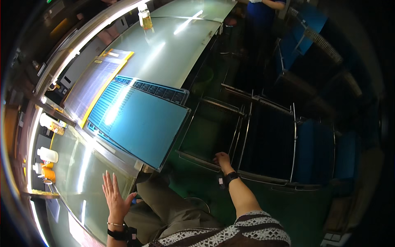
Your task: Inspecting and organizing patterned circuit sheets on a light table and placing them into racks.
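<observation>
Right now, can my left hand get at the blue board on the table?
Probably yes: your left hand is open, fingers spread, and nothing seems to stand between it and the blue board.

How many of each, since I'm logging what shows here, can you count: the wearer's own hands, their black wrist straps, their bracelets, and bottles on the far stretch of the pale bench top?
Hands: 2, the left hand and the right hand
Black wrist straps: 2
Bracelet: 1
Bottle: 1
Total: 6
</observation>
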Demonstrator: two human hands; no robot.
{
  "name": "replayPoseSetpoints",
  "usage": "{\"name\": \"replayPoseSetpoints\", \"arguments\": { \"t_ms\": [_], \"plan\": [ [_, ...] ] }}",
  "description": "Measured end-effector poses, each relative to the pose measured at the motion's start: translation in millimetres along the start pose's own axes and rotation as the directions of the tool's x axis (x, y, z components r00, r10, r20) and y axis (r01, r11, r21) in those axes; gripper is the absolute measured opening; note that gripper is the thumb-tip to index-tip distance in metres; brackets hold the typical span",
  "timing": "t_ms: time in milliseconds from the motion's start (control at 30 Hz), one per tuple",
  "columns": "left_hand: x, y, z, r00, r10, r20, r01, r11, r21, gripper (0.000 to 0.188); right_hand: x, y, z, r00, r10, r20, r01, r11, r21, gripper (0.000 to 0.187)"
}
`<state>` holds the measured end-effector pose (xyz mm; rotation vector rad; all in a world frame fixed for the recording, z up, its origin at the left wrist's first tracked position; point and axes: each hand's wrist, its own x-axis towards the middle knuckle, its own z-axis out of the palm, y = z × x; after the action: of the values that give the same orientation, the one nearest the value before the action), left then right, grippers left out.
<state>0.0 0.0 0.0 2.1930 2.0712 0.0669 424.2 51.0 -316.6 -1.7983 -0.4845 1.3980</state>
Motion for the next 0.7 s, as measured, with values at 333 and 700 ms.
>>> {"name": "replayPoseSetpoints", "arguments": {
  "t_ms": [333, 700],
  "plan": [
    [77, 43, 29, 0.994, 0.088, 0.063, -0.094, 0.992, 0.085, 0.112, 161, 67, 9, 0.92, -0.254, -0.298, 0.073, 0.859, -0.507, 0.028],
    [80, 40, 29, 0.989, 0.024, 0.146, -0.047, 0.987, 0.155, 0.113, 227, 71, 34, 0.94, -0.07, -0.335, -0.211, 0.654, -0.726, 0.021]
  ]
}}
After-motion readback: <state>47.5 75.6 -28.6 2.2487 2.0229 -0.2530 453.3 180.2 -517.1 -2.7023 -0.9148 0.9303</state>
